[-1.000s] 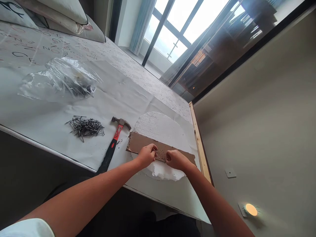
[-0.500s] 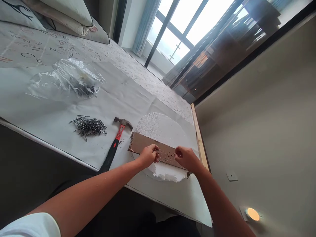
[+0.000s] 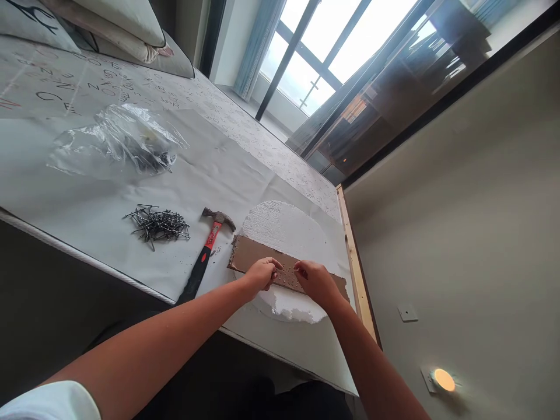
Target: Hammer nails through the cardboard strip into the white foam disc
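A brown board [image 3: 251,252] lies across a round white foam slab [image 3: 284,224], with several small nail heads or holes dotting its middle. My left hand [image 3: 263,274] rests over the board's near edge, its thumb and fingers closed; what they hold, if anything, is hidden. Just right of the dots, my right hand [image 3: 315,282] has its fingertips pinched close above the board, on a thin nail that barely shows now. A claw hammer [image 3: 210,239] with a red and black handle lies left of the board. Farther left is a pile of dark nails [image 3: 160,224].
A clear plastic bag [image 3: 122,140] with more nails sits behind the pile. Grey-white sheeting [image 3: 227,163] covers this part of the bed. A wooden rail [image 3: 356,262] and the wall [image 3: 459,204] bound the right side; folded bedding [image 3: 118,29] lies far left.
My right hand has moved left along the board, bringing its pinched fingers and nail to the dotted area. My left hand has shifted slightly left.
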{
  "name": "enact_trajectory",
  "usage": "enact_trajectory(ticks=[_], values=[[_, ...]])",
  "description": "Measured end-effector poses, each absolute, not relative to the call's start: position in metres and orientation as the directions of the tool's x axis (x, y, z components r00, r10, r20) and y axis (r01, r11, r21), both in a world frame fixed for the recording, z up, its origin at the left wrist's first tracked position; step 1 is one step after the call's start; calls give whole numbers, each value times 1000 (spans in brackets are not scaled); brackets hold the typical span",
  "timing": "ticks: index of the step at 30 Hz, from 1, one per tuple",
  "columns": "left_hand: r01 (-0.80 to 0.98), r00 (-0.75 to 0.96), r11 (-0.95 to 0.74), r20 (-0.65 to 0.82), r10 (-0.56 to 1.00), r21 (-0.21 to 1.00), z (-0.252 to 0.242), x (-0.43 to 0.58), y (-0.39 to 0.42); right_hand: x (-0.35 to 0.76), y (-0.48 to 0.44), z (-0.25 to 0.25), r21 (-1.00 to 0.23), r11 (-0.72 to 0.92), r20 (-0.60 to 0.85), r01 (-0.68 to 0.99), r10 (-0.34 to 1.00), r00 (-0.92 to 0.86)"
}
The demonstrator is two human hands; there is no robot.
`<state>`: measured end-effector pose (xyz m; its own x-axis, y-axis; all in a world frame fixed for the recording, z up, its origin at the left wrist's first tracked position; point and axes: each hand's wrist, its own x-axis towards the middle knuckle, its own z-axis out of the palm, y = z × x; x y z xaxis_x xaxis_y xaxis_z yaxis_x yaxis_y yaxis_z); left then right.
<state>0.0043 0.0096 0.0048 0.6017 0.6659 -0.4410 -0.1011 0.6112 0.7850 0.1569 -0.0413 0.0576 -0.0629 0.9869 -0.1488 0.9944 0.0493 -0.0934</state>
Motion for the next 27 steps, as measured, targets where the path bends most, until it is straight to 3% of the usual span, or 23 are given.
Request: enact_trajectory(ticks=[8, 27], values=[[-49, 559, 531, -418, 716, 846, 6, 4, 8, 168, -48, 25, 75, 39, -239, 996, 971, -20], [-1, 547, 471, -394, 738, 882, -7, 8, 8, 166, -37, 29, 195, 178, -354, 965, 930, -100]])
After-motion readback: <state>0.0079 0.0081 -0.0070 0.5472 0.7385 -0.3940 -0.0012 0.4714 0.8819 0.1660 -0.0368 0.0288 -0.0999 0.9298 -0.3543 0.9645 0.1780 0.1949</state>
